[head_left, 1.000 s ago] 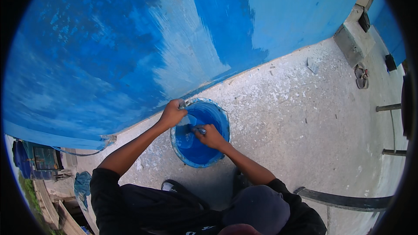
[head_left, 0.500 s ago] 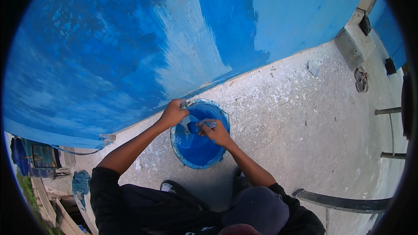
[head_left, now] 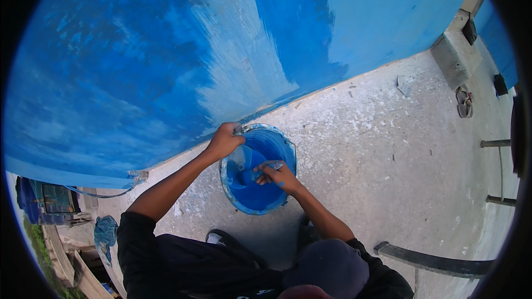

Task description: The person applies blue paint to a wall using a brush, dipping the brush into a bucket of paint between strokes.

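A round bucket (head_left: pixel 224 185) with a paint-smeared rim stands on the floor at the foot of the wall, with blue paint or paste (head_left: pixel 255 196) inside. At its far left rim my left hand (head_left: pixel 226 141) is closed on the grey handle of a flat tool like a scraper; its pale blade (head_left: pixel 239 158) seems to reach down into the bucket. Over the bucket's middle, my right hand (head_left: pixel 280 177) is closed round a slim handle (head_left: pixel 275 165). The handle's working end lies low in the blue and is hard to make out. Blue smears mark the right hand.
A wall (head_left: pixel 155 66) streaked in dark and light blue rises ahead. Pale flecks cover the concrete floor (head_left: pixel 360 171). Sandals (head_left: pixel 464 102) lie at right by a concrete step (head_left: pixel 450 61). A dark curved bar (head_left: pixel 438 257) stands lower right; a blue-green cloth (head_left: pixel 105 232) is at left.
My right hand has shifted slightly down and right in the bucket, its tool deeper in the blue. The left hand's blade shows more plainly. The whole view has moved a little.
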Demonstrator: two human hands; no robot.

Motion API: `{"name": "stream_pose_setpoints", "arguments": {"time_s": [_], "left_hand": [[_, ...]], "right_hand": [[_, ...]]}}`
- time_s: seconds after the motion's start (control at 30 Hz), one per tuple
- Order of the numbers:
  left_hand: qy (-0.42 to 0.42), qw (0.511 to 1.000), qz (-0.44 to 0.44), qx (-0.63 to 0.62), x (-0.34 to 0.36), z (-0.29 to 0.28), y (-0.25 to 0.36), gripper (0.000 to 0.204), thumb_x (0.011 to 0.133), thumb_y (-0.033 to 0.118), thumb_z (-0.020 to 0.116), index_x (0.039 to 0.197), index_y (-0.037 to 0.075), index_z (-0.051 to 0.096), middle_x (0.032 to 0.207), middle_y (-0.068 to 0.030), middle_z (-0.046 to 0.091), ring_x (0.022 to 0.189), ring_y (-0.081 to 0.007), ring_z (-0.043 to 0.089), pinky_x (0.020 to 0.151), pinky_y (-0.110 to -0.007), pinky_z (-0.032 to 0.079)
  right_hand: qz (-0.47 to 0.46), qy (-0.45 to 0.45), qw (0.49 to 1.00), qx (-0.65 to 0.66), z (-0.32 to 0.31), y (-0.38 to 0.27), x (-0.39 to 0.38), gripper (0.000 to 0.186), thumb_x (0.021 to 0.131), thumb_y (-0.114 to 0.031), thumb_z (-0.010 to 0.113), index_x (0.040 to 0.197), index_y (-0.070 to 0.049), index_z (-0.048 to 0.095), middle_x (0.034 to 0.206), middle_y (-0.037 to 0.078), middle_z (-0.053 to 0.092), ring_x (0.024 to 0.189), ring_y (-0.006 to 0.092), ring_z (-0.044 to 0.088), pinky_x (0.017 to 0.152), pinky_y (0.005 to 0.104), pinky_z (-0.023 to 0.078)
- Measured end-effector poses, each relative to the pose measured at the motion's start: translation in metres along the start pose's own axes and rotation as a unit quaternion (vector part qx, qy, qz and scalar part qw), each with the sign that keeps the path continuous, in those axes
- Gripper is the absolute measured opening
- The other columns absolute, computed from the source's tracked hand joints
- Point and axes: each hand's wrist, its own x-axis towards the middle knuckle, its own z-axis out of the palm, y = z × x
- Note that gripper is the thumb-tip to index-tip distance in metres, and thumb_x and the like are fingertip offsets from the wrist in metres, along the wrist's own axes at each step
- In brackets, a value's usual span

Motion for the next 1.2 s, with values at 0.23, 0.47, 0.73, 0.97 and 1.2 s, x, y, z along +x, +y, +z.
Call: {"name": "stream_pose_setpoints", "arguments": {"time_s": [0.23, 0.47, 0.73, 0.97, 1.2], "left_hand": [[-0.069, 0.994, -0.085, -0.004, 0.025, 0.002, 0.013, 0.024, 0.074, 0.007, 0.062, 0.066, 0.005, 0.039, 0.058, -0.0016, 0.035, 0.053, -0.0112, 0.036, 0.051, -0.034, 0.030], [-0.098, 0.991, -0.065, 0.060, 0.024, 0.010, 0.031, 0.020, 0.078, 0.007, 0.059, 0.094, -0.003, 0.061, 0.067, -0.0092, 0.057, 0.058, -0.0146, 0.051, 0.055, -0.034, 0.039], [-0.127, 0.989, -0.063, 0.042, 0.031, -0.001, 0.008, 0.018, 0.077, 0.004, 0.058, 0.094, -0.002, 0.062, 0.070, -0.0068, 0.059, 0.062, -0.0130, 0.052, 0.058, -0.033, 0.040], [-0.090, 0.994, -0.065, 0.000, 0.018, -0.011, -0.004, 0.010, 0.075, 0.006, 0.059, 0.082, -0.001, 0.058, 0.064, -0.0070, 0.052, 0.056, -0.0161, 0.050, 0.053, -0.038, 0.038], [-0.050, 0.996, -0.067, -0.042, -0.004, -0.016, -0.011, 0.011, 0.075, 0.006, 0.059, 0.083, -0.001, 0.058, 0.063, -0.0061, 0.052, 0.056, -0.0153, 0.049, 0.053, -0.035, 0.038]], "right_hand": [[-0.025, 0.107, 0.992, 0.062, -0.033, -0.006, 0.007, 0.025, 0.095, -0.015, 0.051, 0.101, 0.005, 0.065, 0.093, 0.015, 0.068, 0.073, 0.0181, 0.066, 0.066, 0.0291, 0.055], [-0.106, 0.157, 0.975, 0.117, -0.070, -0.040, 0.007, 0.030, 0.095, -0.017, 0.047, 0.098, 0.007, 0.065, 0.058, 0.007, 0.050, 0.065, 0.0201, 0.064, 0.060, 0.0298, 0.051], [-0.141, 0.108, 0.975, 0.134, -0.085, -0.050, -0.028, 0.033, 0.091, -0.021, 0.049, 0.093, 0.006, 0.067, 0.053, 0.007, 0.046, 0.061, 0.0230, 0.062, 0.059, 0.0335, 0.049], [-0.172, 0.072, 0.942, 0.279, -0.084, -0.034, -0.034, 0.033, 0.093, -0.026, 0.051, 0.091, 0.003, 0.067, 0.051, 0.006, 0.046, 0.063, 0.0231, 0.061, 0.063, 0.0333, 0.047], [-0.372, 0.148, 0.874, 0.275, -0.061, -0.116, -0.010, 0.029, 0.092, -0.022, 0.050, 0.099, 0.005, 0.061, 0.058, 0.005, 0.048, 0.073, 0.0216, 0.059, 0.070, 0.0334, 0.047]]}}
